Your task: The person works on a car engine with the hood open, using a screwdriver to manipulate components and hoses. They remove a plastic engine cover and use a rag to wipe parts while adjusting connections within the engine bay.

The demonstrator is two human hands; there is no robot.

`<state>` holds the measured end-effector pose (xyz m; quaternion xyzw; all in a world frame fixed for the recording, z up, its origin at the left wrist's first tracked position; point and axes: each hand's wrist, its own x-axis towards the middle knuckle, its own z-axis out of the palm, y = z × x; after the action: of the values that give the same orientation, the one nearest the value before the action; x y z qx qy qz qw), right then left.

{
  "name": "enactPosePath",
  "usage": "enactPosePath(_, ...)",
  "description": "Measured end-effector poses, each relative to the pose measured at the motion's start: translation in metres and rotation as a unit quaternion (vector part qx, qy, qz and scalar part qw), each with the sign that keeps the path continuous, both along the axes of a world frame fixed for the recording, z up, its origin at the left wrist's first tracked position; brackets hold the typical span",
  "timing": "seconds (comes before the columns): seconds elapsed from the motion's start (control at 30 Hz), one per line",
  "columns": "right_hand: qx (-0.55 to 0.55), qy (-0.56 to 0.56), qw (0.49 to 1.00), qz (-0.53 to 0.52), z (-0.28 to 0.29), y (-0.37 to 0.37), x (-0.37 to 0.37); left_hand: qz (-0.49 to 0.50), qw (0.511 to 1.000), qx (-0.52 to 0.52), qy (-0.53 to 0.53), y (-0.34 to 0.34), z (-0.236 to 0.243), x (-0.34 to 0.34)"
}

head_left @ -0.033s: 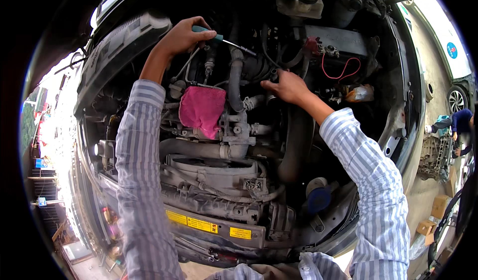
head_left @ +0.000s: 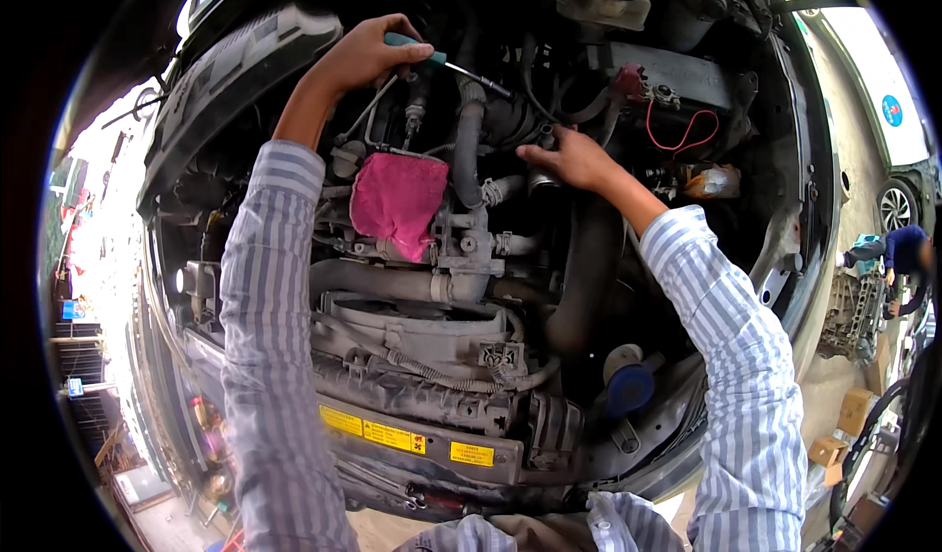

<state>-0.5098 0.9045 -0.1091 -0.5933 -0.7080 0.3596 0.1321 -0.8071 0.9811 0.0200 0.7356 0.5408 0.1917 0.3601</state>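
Observation:
My left hand (head_left: 378,53) is closed round the teal handle of a nut driver (head_left: 478,78), above the back of the engine. The driver's thin metal shaft slants down to the right, and its dark tip is close to a black ribbed hose (head_left: 510,120). My right hand (head_left: 579,159) is bent round a dark pipe fitting (head_left: 543,181), its thumb pointing left. A short stub of the fitting stands above the thumb; most of my right fingers are hidden. A pink cloth (head_left: 397,199) lies over the engine left of a thick grey hose (head_left: 467,150).
Around my hands are a fluid reservoir (head_left: 601,0), a battery (head_left: 677,69) with a red terminal cover, and a loop of red wire (head_left: 679,140). A blue cap (head_left: 631,389) sits at the front right. Outside the car, a person (head_left: 905,258) is beside a bare engine block (head_left: 852,309).
The view has shifted slightly. Both hands keep their holds, and the nut driver's tip remains near the ribbed hose. A little more of the pipe fitting shows below my right hand.

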Motion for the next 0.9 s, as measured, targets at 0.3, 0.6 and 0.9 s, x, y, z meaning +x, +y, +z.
enactPosePath(0.3, -0.054, -0.001, 0.998, 0.024, -0.024, -0.002, 0.011, -0.03, 0.998, 0.046, -0.019, 0.0, -0.01, -0.006)
enactPosePath(0.6, -0.012, -0.08, 0.997, -0.012, 0.002, -0.013, 0.002, -0.014, 0.997, 0.052, -0.057, 0.007, -0.016, -0.004)
enactPosePath(0.9, -0.102, 0.093, 0.99, -0.032, -0.016, 0.003, -0.012, -0.007, 0.997, 0.055, -0.054, 0.019, -0.021, -0.005)
